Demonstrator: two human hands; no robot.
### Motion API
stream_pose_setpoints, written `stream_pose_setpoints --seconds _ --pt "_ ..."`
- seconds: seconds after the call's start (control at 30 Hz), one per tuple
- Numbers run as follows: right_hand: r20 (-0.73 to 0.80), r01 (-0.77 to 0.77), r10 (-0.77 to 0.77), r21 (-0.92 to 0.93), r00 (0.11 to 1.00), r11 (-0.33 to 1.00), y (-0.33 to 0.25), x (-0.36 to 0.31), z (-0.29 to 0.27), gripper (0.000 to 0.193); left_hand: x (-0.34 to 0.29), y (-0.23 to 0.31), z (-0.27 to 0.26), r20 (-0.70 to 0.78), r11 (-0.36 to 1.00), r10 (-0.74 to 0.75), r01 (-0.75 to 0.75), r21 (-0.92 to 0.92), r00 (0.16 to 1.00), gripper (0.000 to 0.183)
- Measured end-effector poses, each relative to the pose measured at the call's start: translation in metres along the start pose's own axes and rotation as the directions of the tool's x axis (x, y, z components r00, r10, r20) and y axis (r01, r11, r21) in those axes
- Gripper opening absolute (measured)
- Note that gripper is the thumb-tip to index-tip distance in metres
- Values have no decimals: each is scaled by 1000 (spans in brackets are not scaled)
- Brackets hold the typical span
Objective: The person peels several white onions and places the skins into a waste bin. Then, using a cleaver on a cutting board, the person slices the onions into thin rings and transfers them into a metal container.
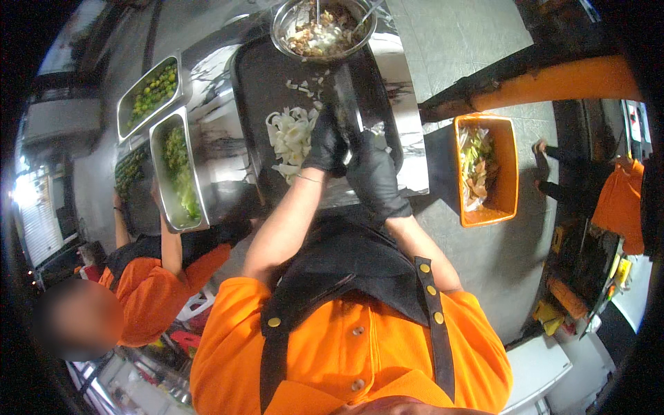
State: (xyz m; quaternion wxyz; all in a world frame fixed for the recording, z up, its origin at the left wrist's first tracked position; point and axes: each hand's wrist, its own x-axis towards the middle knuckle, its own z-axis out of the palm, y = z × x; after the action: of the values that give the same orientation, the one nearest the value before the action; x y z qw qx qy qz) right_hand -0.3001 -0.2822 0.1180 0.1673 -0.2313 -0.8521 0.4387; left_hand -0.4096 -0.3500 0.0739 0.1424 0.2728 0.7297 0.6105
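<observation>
Both of my hands wear black gloves over a dark tray [259,76]. My right hand [375,176] is closed around what looks like the handle of a knife [351,104], whose broad blade points away from me. Close against the blade's left side is my left hand [328,146], pointing forward; its fingers blend into the dark tray, so I cannot make out their grip. Cut white onion [290,135] lies heaped left of my left hand, and smaller bits are scattered farther up the tray. A few pale pieces [378,130] show beside my right hand.
A metal bowl [280,41] of chopped food with utensils stands beyond the tray. Metal pans of green limes [153,93] and cut greens [180,173] are at left, near a co-worker [149,297]. An orange bin [513,173] of scraps stands right; another person is farther right.
</observation>
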Motion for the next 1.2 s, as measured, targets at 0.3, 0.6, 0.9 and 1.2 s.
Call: stream_pose_setpoints --seconds 0.3,0.6,0.9,1.2 --pt "-50 -160 162 35 986 986 -13 -21 -61 20 46 37 -24 231 200 -418 337 -920 879 47" --pt "-78 -291 290 0 954 957 24 -14 -49 14 223 8 -84 192 501 486 -451 739 853 24" --pt "143 -198 223 -167 964 966 17 -10 -48 19 112 41 -112 144 520 620 -542 660 771 30" --pt "293 119 6 -408 956 905 10 19 19 24 -10 -47 -125 175 763 161 -235 602 971 31"
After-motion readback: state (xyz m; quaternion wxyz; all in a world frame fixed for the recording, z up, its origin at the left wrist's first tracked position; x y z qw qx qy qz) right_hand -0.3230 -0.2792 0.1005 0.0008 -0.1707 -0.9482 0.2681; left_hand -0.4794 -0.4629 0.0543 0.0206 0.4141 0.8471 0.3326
